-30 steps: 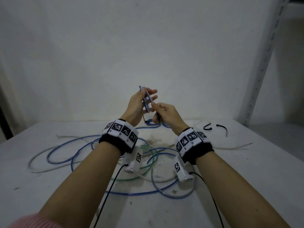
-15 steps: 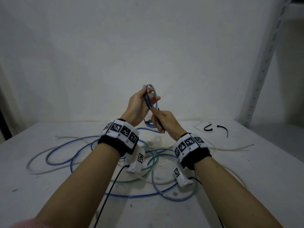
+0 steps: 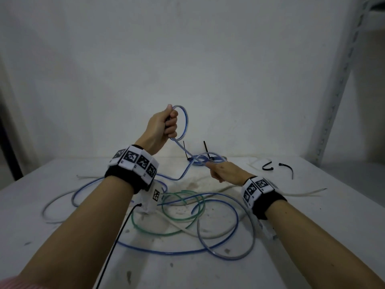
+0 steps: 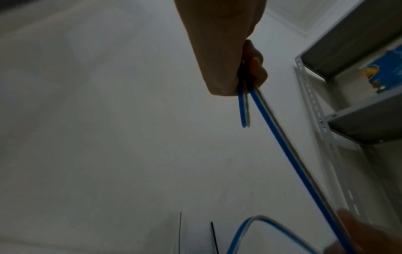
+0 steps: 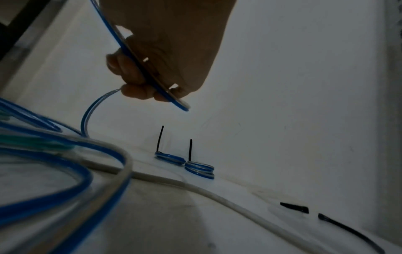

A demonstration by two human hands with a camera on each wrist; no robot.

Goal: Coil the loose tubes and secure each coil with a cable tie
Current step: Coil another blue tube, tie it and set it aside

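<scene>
Left hand: the left hand [image 3: 161, 127] is raised above the table [image 3: 312, 226], fingers curled around a small loop of the blue tube [image 3: 184, 151]; a short free end is seen below the fist in the left wrist view.
Right hand: the right hand [image 3: 226, 171] is held low, just above the table, fingers closed around the same blue tube further along its length.
Blue tube: it is stretched diagonally between the two hands, then trails left and near into the loose tangle.
Loose tubes: blue, green [image 3: 166, 228] and whitish lengths are spread across the table's middle.
Finished coils: two tied blue coils [image 5: 199, 169] are seen at the far edge, black tie tails upright.
Spare cable ties: two black ties [image 3: 288, 168] are laid far right.
</scene>
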